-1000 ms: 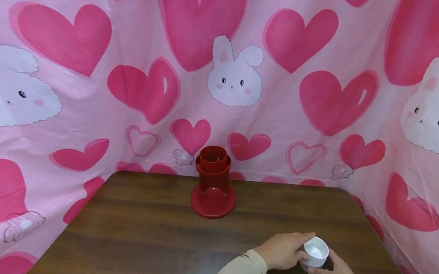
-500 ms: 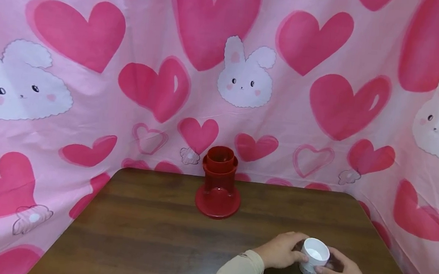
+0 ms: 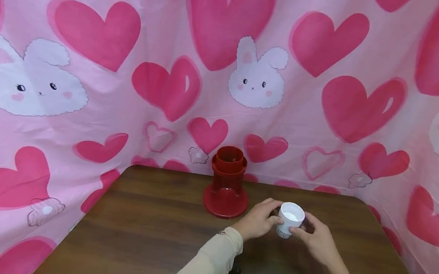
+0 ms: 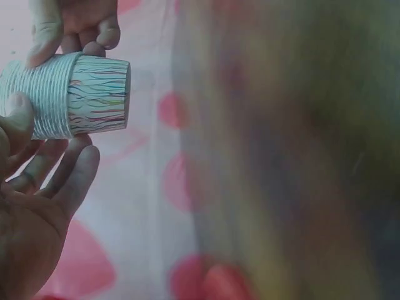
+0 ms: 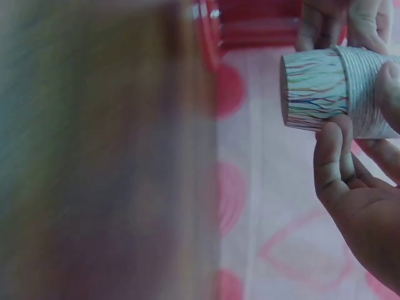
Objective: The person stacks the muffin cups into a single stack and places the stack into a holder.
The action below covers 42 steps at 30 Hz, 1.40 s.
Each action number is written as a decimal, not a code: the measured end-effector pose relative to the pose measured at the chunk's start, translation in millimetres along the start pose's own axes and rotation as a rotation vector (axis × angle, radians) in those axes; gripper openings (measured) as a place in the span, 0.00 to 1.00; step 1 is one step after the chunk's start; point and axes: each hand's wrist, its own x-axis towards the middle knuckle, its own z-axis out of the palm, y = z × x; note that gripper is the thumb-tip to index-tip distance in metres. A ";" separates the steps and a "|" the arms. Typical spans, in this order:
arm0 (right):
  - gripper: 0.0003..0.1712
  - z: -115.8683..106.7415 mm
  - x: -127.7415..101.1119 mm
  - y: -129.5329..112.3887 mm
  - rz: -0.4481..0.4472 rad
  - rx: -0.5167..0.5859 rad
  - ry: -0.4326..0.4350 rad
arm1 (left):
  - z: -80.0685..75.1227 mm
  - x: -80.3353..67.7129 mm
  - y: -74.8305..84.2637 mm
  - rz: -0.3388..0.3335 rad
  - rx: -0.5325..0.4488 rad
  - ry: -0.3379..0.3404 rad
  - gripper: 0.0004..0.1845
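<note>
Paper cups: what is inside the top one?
The stack of paper cups, gripped by the left hand and right hand, shows a plain white interior with nothing visible in it. The fingers cover its lower wall.

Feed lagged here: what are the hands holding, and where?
A stack of paper cups, gripped at its sides: left hand and right hand on opposite sides.

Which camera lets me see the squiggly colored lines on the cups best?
The left wrist view: the stack of paper cups shows its side and colored lines sharply. The right wrist view shows them too, nearer the frame edge. The head view shows only the white opening.
</note>
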 end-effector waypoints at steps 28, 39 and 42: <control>0.35 49.5 176.1 -149.7 -0.201 0.152 -0.175 | -214.2 41.3 -1.0 -0.047 0.116 0.244 0.26; 0.33 74.5 186.2 -140.9 -0.159 0.046 -0.194 | -217.4 32.8 -24.0 -0.169 0.170 0.183 0.24; 0.32 76.8 185.3 -137.6 -0.163 0.012 -0.212 | -214.0 31.0 -27.6 -0.191 0.166 0.174 0.24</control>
